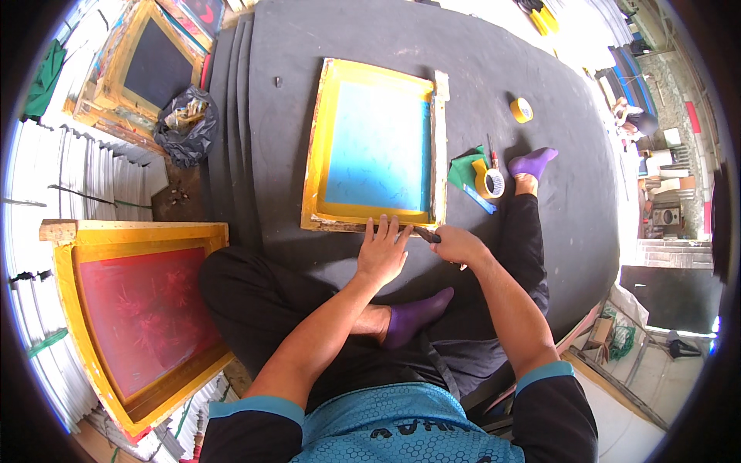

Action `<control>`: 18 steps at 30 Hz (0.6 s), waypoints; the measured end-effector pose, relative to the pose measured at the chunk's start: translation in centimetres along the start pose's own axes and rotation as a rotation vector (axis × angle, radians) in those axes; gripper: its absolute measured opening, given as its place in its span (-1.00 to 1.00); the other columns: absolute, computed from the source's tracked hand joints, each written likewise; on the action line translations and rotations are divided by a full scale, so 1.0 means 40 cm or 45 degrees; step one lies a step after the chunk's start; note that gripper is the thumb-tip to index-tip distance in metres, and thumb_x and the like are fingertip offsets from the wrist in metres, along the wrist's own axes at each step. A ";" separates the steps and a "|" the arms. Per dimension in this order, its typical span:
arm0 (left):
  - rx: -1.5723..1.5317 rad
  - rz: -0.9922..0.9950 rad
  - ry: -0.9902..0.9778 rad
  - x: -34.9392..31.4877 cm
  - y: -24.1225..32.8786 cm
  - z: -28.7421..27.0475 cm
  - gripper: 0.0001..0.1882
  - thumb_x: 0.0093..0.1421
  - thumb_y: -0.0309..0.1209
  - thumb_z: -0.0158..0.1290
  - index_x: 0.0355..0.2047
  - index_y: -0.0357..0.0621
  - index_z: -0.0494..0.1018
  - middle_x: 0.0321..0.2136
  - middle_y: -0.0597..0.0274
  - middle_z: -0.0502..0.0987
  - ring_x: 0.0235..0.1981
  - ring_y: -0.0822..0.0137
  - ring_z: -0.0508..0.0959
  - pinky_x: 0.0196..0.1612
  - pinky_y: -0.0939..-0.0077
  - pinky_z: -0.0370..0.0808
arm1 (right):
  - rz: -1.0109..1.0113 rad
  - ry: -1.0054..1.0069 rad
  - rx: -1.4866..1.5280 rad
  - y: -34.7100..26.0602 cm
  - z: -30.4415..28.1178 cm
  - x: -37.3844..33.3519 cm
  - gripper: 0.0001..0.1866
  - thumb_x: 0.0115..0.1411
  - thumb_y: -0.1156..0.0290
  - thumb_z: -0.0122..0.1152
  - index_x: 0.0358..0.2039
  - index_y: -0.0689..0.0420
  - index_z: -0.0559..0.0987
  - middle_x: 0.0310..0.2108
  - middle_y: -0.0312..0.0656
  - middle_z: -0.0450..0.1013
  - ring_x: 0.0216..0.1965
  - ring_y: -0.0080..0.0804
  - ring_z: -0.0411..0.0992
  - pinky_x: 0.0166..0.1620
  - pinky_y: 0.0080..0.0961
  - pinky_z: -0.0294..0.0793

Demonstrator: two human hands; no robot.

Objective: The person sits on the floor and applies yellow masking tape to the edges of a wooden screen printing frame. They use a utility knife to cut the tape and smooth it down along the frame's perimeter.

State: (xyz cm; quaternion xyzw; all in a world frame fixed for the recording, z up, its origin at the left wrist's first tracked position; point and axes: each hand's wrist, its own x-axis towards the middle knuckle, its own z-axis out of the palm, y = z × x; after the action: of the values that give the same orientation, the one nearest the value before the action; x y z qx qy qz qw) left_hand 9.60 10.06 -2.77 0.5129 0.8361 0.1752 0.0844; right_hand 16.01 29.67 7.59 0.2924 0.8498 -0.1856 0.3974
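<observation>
A screen-printing frame point(318, 147) with blue mesh and yellow-taped inner borders lies flat in front of me. My left hand point(380, 253) rests with fingers stretched out over the frame's near edge. Closed around a dark-handled tool point(426, 234), my right hand point(458, 247) is at the near right corner. The tool points left along the near edge, towards my left fingertips. Its kind is hard to make out, since the fist covers much of it.
On the dark mat point(278, 35), to the right, are a yellow tape roll point(521, 109), another tape roll point(489, 180), a green cloth point(463, 169) and a screwdriver point(492, 149). A red-meshed frame point(65, 270) leans at left, below a black bag point(187, 127). Another person point(641, 122) sits far right.
</observation>
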 end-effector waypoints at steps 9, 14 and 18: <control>-0.053 0.008 -0.003 0.000 -0.001 -0.006 -0.33 0.31 -0.08 0.17 0.40 0.11 0.35 0.34 -0.02 0.31 0.42 -0.04 0.25 0.49 -0.24 0.07 | 0.245 -0.381 0.537 0.006 -0.050 0.015 -0.72 0.42 0.26 0.19 -0.01 0.19 0.49 -0.40 -0.09 0.56 -0.45 -0.25 0.60 -0.42 -0.09 0.69; -0.062 0.003 -0.002 0.000 -0.003 -0.007 -0.32 0.31 -0.08 0.18 0.41 0.10 0.34 0.34 -0.02 0.31 0.43 -0.03 0.25 0.49 -0.24 0.07 | 0.226 -0.380 0.509 0.001 -0.050 0.012 -0.71 0.43 0.27 0.17 0.02 0.19 0.48 -0.41 -0.09 0.55 -0.45 -0.25 0.59 -0.40 -0.07 0.71; -0.057 0.000 0.011 0.000 -0.003 -0.002 -0.32 0.30 -0.08 0.19 0.40 0.10 0.36 0.33 0.00 0.32 0.42 -0.03 0.25 0.49 -0.23 0.07 | 0.207 -0.350 0.408 -0.018 -0.055 0.003 -0.65 0.41 0.24 0.20 0.06 0.20 0.49 -0.43 -0.11 0.55 -0.46 -0.29 0.59 -0.43 -0.13 0.70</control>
State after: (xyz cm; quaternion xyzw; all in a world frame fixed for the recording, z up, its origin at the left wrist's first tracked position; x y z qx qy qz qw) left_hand 9.48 9.99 -2.75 0.5100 0.8324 0.1959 0.0923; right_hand 14.23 30.35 8.93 0.3912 0.7210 -0.3237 0.4714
